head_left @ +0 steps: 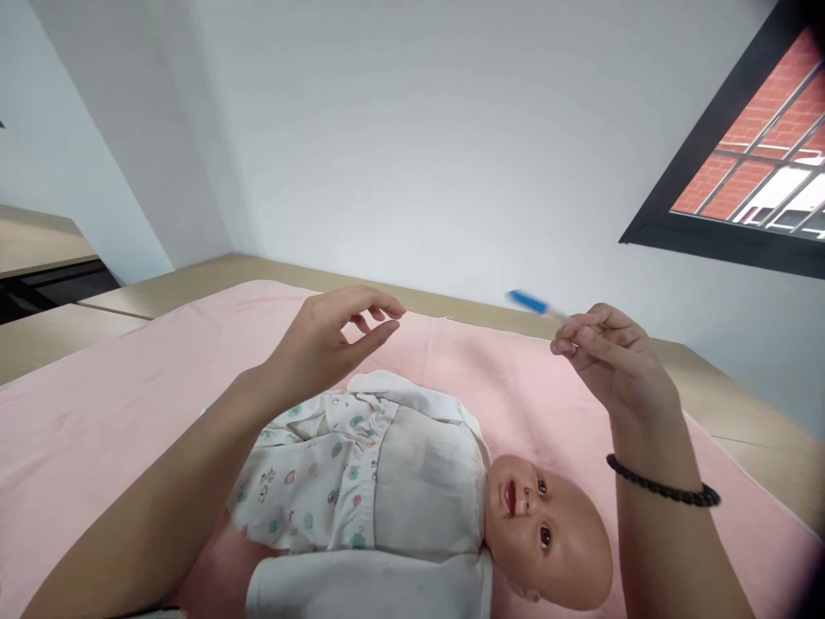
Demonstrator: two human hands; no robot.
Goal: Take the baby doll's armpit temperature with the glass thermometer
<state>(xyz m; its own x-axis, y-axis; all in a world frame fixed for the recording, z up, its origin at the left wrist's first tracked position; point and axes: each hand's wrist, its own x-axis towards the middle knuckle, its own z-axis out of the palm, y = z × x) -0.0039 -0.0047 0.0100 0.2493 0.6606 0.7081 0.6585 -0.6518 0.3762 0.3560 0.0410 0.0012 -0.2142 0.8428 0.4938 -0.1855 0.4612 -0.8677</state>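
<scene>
Above the doll's legs hovers my left hand [345, 331], fingers loosely bent and thumb apart, with nothing in it. My right hand [612, 352] is raised over the right part of the cloth and pinches a slim white stick with a blue end [528, 301]. Motion blurs the stick, so its exact kind is unclear; its blue end points left. A baby doll [429, 481] lies on its back below both hands, head [554, 537] to the right. It wears a white top and patterned pants [302, 490]. Neither hand touches the doll.
A pink cloth [83, 464] covers much of the wooden table [766, 430]. Behind it rises a white wall [418, 155], with a dark-framed barred window [670, 223] at upper right. Another wooden surface [39, 236] stands at far left.
</scene>
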